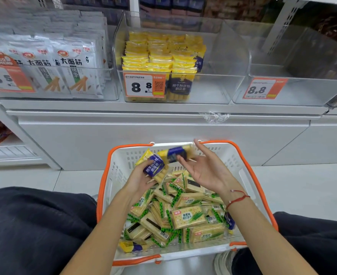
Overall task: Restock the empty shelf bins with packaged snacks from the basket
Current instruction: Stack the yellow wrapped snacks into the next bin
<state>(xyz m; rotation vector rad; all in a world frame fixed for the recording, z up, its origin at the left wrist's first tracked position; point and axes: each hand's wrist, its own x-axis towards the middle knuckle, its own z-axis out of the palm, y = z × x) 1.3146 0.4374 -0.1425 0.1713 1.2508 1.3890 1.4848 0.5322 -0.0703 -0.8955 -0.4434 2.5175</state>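
Fingers of the left hand (142,178) form the only firm grip: they curl round a blue-and-yellow snack pack (155,169) held over the basket (249,167). The right hand (207,169) is spread, palm up, with a second pack (176,154) blurred at its fingertips; whether it rests there or is in the air cannot be told. That loose pack is the risk: with no fingers closed on it, it could slip back among the green-striped cracker packs (189,216) or fall outside the rim. Above, the middle bin (219,90) is half filled with matching packs; the right bin (302,92) is empty. Mixing products between bins is another hazard.
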